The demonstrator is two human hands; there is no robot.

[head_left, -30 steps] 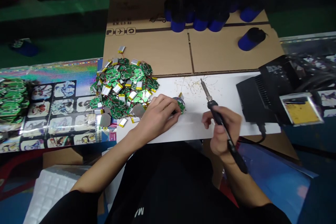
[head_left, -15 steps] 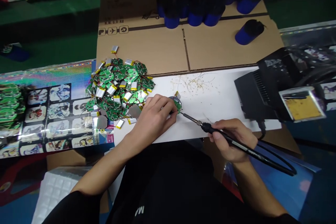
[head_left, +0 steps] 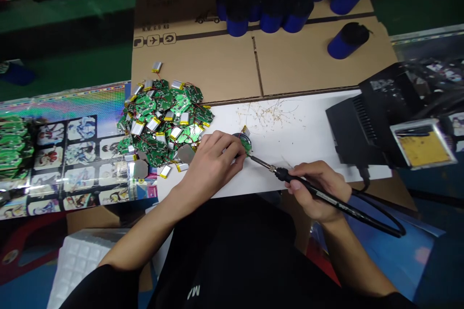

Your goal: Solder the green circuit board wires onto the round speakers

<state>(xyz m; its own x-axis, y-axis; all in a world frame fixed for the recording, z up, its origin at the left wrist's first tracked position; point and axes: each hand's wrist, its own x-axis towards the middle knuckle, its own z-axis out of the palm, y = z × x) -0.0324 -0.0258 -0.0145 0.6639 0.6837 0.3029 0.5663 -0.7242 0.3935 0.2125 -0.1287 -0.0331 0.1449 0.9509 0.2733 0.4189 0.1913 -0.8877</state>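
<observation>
My right hand [head_left: 321,188] grips a soldering iron [head_left: 308,186] like a pen, its cable curling back under the forearm. The iron's metal tip meets the near edge of a green circuit board [head_left: 247,147] on the white sheet. My left hand [head_left: 221,157] rests against that board's left side with thumb and fingers pinched; what they hold is hidden, though something dark shows at the fingertips. Behind those fingers curves a dark blue wire [head_left: 237,135], and a small battery [head_left: 246,130] sits at the board's far edge. Left of my hand lies a heap of circuit boards [head_left: 166,106] with silver batteries attached.
Wire clippings [head_left: 270,113] are scattered across the white sheet [head_left: 308,130]. At right stand a black box-shaped unit [head_left: 357,128] and a tray with a yellow sponge [head_left: 422,147]. Blue cylinders [head_left: 237,24] stand on cardboard [head_left: 203,67] behind. More boards [head_left: 14,147] are stacked far left.
The view has shifted slightly. Both hands keep their hold, and the iron's tip stays at the board's edge with barely any movement.
</observation>
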